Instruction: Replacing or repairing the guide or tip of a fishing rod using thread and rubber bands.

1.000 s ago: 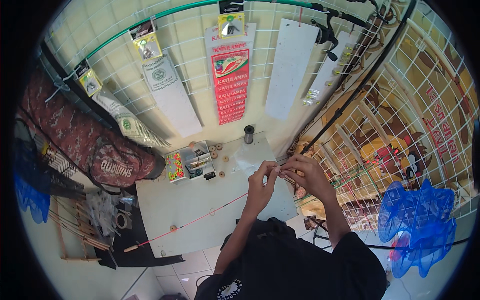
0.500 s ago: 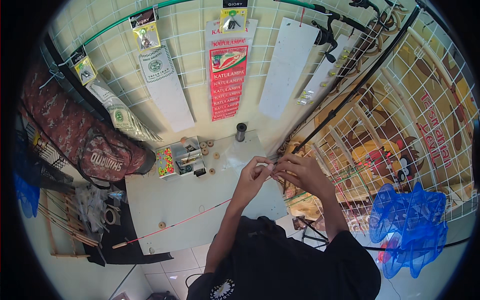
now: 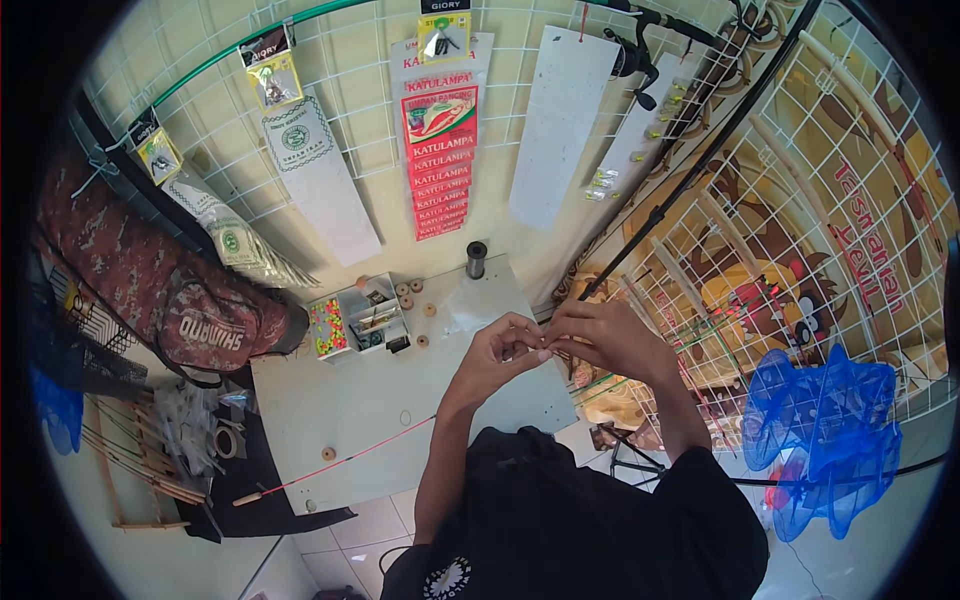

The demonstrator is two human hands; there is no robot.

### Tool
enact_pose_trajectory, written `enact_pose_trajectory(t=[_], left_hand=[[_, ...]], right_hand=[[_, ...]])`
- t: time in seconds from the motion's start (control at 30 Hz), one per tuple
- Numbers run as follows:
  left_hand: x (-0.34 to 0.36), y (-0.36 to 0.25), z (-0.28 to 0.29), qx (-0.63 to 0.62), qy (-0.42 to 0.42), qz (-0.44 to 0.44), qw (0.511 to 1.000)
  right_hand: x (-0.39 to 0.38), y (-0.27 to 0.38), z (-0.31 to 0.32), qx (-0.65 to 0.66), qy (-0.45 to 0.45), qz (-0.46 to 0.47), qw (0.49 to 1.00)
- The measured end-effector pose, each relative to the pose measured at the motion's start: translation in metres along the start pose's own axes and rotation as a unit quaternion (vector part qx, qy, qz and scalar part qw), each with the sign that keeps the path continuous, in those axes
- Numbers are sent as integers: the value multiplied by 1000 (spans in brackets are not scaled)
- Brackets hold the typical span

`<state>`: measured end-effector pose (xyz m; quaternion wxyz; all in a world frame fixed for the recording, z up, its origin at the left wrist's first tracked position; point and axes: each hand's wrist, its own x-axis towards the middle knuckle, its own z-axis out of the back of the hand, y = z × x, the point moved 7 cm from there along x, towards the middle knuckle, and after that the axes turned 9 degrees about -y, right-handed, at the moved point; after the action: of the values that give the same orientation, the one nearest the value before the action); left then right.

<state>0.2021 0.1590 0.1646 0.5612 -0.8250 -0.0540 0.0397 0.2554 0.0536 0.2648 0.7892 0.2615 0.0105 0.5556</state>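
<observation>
Over the right part of the white table (image 3: 380, 470), my left hand (image 3: 495, 358) and my right hand (image 3: 618, 340) meet fingertip to fingertip. Both are closed in a pinch, and what lies between the fingers is too small to make out. A thin red fishing rod (image 3: 350, 458) with a light handle runs from the table's left front edge up toward my left forearm, which hides its far part. I cannot tell whether its tip reaches my fingers. A small loop of line (image 3: 405, 417) shows beside the rod.
A divided box (image 3: 362, 325) with colourful beads stands at the back, cork discs (image 3: 404, 290) beside it. Nearby are a dark spool (image 3: 477, 260) and a clear bag (image 3: 470, 300). A tape roll (image 3: 229, 440) lies left; blue nets (image 3: 820, 440) hang right, and a camouflage bag (image 3: 190, 290) left.
The view has shifted a little. My left hand's fingers have curled and turned against my right fingertips; both hands stay together in about the same place.
</observation>
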Motion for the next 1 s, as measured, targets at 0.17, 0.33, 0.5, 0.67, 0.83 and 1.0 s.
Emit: enact_pose_trajectory(t=[0.17, 0.33, 0.5, 0.67, 0.83, 1.0], left_hand=[[-2, -6, 4, 32, -49, -55, 997], [-7, -7, 6, 63, -88, -113, 988], [-14, -13, 8, 94, -117, -143, 978], [-22, -22, 4, 160, -179, -207, 949], [-32, -22, 3, 173, -250, -271, 913], [-27, -22, 3, 115, -239, -251, 931]], right_hand=[[-1, 0, 2, 13, -7, 2, 1000], [-4, 3, -3, -24, -17, 13, 999], [-8, 7, -3, -77, -72, 74, 992], [-12, 17, 0, -100, -151, 146, 973], [-15, 20, 1, -108, -192, 163, 962], [-14, 17, -1, -112, -186, 153, 964]])
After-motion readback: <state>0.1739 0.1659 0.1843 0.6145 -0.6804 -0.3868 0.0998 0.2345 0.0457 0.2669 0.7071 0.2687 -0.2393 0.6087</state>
